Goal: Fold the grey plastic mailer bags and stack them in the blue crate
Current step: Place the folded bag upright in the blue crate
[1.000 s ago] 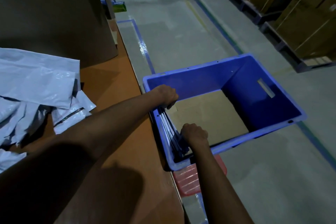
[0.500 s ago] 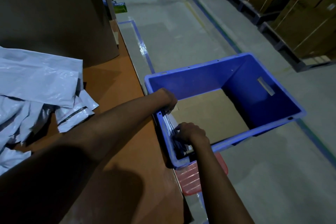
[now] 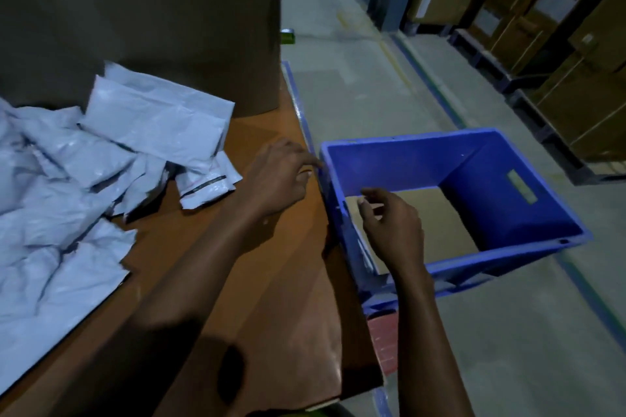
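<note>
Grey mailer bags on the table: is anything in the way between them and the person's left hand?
Nothing visible does. Only bare table lies between the left hand and the nearest grey mailer bag. The blue crate stands on the hand's other side, its top open.

Thin grey plastic mailer bags [image 3: 67, 196]: soft film, crinkled, w/ faint sheen on the creases. Blue moulded plastic crate [image 3: 406, 162]: hard, smooth walls, semi-gloss. Flat brown cardboard sheet [image 3: 437, 223] in its bottom: matt paper board. Orange-brown desk [image 3: 271, 298]: smooth top, looks like laminate or wood veneer, slight shine nr the front. Big brown cardboard box [image 3: 135, 10] at back: matt, plain. Grey concrete floor [image 3: 508, 366]: smooth, dull; blue floor tape [image 3: 298, 105] glossy.
</note>
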Demonstrator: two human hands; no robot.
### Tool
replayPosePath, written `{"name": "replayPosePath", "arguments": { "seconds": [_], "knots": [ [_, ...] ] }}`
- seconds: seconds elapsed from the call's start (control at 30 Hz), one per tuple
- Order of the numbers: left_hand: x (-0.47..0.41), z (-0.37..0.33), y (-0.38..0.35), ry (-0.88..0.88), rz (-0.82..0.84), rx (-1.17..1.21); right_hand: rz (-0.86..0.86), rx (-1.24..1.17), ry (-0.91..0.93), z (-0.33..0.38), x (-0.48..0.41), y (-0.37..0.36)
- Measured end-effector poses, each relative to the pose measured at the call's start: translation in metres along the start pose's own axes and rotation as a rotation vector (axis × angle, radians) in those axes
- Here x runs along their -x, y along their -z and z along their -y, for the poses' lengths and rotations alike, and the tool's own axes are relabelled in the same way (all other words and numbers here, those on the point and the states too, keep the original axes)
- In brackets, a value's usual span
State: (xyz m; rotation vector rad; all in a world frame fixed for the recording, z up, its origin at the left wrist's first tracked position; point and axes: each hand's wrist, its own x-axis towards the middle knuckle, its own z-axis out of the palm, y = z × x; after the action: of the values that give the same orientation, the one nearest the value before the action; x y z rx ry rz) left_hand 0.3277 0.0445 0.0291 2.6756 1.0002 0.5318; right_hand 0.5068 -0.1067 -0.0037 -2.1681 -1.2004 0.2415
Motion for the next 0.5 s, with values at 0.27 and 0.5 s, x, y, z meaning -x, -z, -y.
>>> {"name": "replayPosePath", "arguments": {
  "seconds": [0.27,0.5],
  "knots": [
    [0.162,0.055,0.045,0.264,-0.527,-0.071,0.051,-0.287,0.408,0.123,0.061,-0.062],
    [0.241,0.128,0.043,0.532,-0.509,-0.067,0.193,-0.278,0.435,0.203,0.092,-0.152]
  ]
}}
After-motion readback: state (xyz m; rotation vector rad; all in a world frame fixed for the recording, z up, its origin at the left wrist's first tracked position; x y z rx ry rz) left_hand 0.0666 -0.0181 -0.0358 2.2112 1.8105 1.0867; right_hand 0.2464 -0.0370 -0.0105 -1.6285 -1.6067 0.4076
